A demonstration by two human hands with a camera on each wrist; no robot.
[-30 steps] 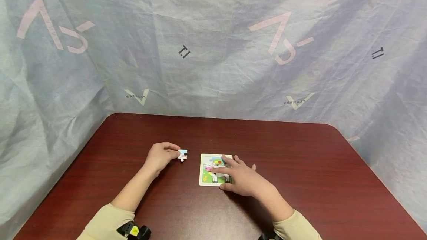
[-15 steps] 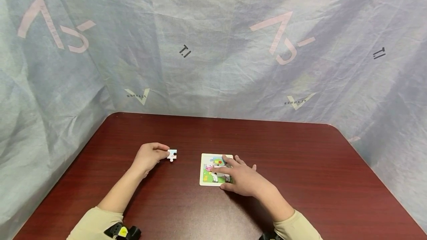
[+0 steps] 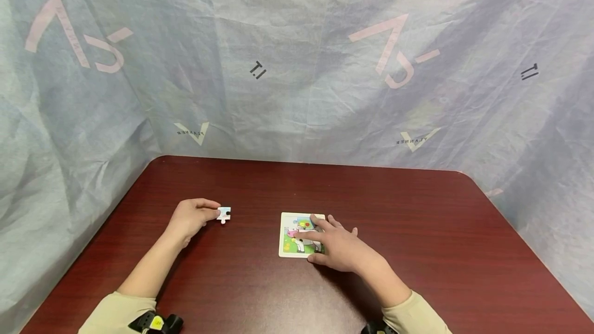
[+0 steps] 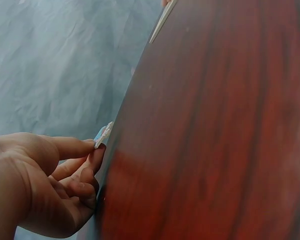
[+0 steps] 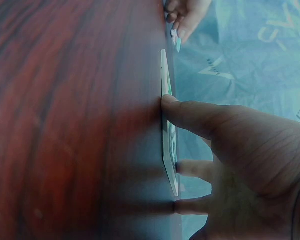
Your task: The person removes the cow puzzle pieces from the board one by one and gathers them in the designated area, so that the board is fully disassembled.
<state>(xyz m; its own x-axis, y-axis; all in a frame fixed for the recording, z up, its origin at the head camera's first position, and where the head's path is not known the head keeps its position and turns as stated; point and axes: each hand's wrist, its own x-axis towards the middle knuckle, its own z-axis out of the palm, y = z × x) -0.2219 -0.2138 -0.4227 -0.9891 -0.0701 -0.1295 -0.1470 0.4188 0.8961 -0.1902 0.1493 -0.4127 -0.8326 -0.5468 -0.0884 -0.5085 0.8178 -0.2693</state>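
Your left hand (image 3: 187, 219) is out over the left part of the dark red table (image 3: 260, 287), pinching a small puzzle piece (image 3: 224, 214) between thumb and fingertips at its left side. The piece is pale blue and white, with a knob pointing to the near side and a notch in its right side; you have it to the left of the puzzle board (image 3: 293, 256), well apart from it. In your left wrist view the piece shows almost edge-on and tilted, and I cannot tell whether it touches the tabletop. Your right hand (image 3: 341, 246) is spread over the right part of the board, which lies flat on the table with its pale rim showing. Your right thumb rests on the near rim, one finger stretches left across the picture, another reaches the far rim, and the rest fan out past the right edge. Between your fingers the picture shows a white cow with a pink muzzle on green ground, a small red shape above it; the board's far left corner looks paler. You have beige sleeves (image 3: 122, 313) on both arms, with a black device (image 3: 162, 322) strapped on the left one. A grey-blue cloth (image 3: 297, 97) with printed letters hangs beyond the table's far edge.
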